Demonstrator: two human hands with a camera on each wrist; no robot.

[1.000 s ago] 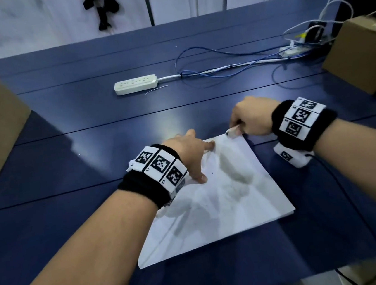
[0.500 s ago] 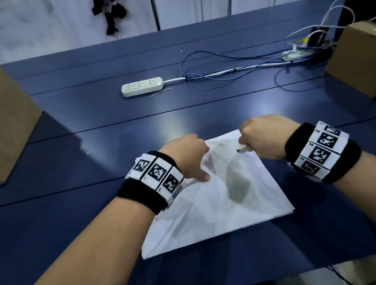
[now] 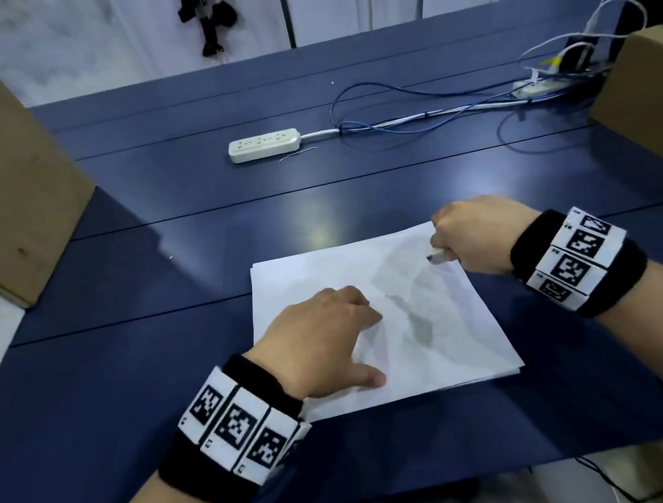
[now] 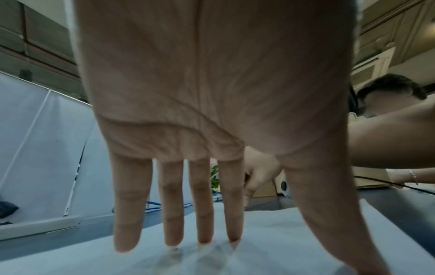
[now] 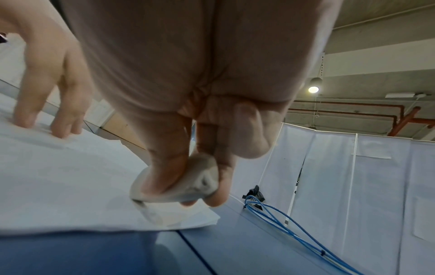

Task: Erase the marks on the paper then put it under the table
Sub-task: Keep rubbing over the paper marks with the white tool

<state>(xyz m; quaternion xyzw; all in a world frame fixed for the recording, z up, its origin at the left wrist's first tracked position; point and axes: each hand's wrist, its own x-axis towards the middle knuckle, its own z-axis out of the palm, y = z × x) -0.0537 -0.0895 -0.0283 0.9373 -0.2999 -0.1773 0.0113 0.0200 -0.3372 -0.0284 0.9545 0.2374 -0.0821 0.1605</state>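
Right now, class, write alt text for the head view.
A left hand presses white paper flat on a blue table while the right hand pinches an eraser at its far corner. Grey smudges remain mid-sheet.

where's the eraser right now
The eraser is pinched in the right hand, over the paper's far right corner, across the sheet from the left hand.

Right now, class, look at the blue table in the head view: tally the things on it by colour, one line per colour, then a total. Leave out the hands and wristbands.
White: 3 – stack of white paper, small white eraser, white plastic power strip
Brown: 2 – left brown cardboard box, right brown cardboard box
Blue: 1 – thin blue cable
Total: 6
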